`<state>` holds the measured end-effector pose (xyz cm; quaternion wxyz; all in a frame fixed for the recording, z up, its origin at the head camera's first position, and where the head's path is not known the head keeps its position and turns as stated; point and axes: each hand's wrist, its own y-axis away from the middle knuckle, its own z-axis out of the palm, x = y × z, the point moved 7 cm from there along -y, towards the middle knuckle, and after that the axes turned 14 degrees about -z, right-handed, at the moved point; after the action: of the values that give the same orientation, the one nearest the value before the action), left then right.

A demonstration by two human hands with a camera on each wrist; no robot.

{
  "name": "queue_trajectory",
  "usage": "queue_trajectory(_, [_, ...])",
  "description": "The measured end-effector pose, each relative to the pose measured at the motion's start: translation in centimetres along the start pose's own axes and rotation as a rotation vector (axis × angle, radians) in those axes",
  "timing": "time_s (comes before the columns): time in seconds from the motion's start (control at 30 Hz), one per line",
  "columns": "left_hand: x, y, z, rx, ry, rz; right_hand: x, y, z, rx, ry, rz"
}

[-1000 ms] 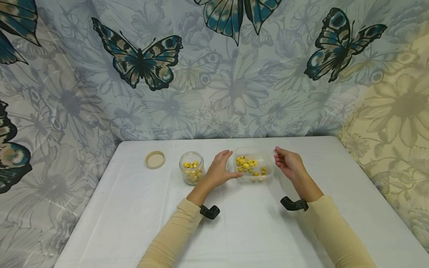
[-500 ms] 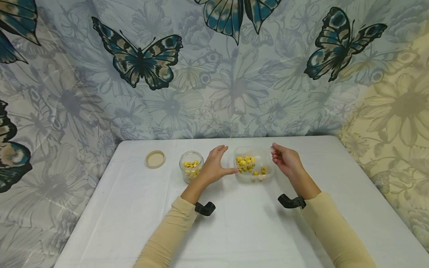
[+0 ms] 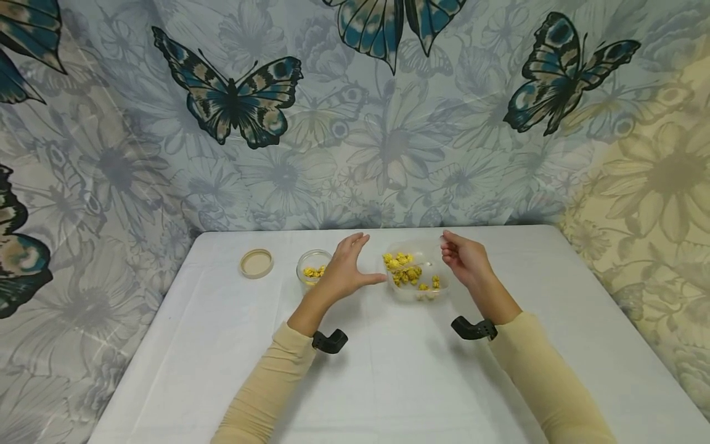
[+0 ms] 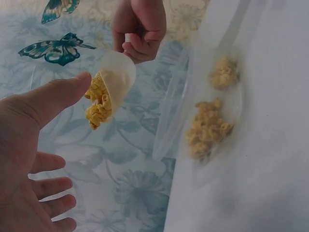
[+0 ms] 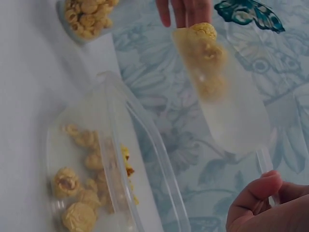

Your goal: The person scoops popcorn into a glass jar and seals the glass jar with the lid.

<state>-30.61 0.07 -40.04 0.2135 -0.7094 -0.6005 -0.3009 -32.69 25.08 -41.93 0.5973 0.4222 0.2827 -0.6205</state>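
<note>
My right hand (image 3: 468, 264) pinches the thin handle of a translucent plastic scoop (image 5: 239, 118). Several pieces of yellow popcorn (image 5: 208, 53) lie in the scoop's front end, which points left. The scoop is above the clear plastic container (image 3: 445, 288), where more popcorn (image 5: 79, 215) lies. My left hand (image 3: 338, 274), thumb and fingers spread wide, holds nothing. In the head view it partly covers a glass jar (image 3: 301, 282) with popcorn in it. The left wrist view shows the left thumb close to the scoop in the picture; whether they touch, I cannot tell.
A round tan-rimmed lid (image 3: 256, 264) lies on the white tablecloth (image 3: 388, 382), left of the jar. Behind the table's far edge hangs a curtain (image 3: 396, 148) printed with butterflies and flowers.
My left hand has moved left, away from the container and further across the jar. My right hand has moved left and slightly up with the scoop, whose popcorn now shows over the container.
</note>
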Motion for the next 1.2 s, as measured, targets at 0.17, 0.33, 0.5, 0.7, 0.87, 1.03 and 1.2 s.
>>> queue_trajectory(0.17, [-0.1,0.3,-1.0,0.025,-0.013,-0.003,0.1,-0.2,0.7,-0.01,-0.009,-0.017])
queue_trajectory(0.33, [-0.6,0.5,-1.9,0.045,-0.005,-0.013,0.2,-0.4,1.5,-0.008,-0.005,-0.022])
queue_trajectory(0.5, [-1.4,0.7,-2.7,0.062,0.011,-0.023,0.3,-0.4,2.3,-0.012,-0.002,-0.021])
queue_trajectory(0.7, [-2.1,0.9,-3.5,0.084,0.018,-0.031,0.7,-0.3,3.2,-0.01,0.014,-0.022])
queue_trajectory(0.87, [-2.8,1.1,-4.1,0.091,0.009,-0.057,0.9,-0.3,4.1,-0.029,0.008,-0.028])
queue_trajectory(1.03, [-3.5,1.3,-4.5,0.092,-0.002,-0.067,1.2,-0.1,5.1,-0.052,-0.007,-0.03])
queue_trajectory(1.2, [-4.6,1.4,-5.0,0.102,-0.003,-0.085,1.7,0.2,5.9,-0.07,-0.008,-0.022])
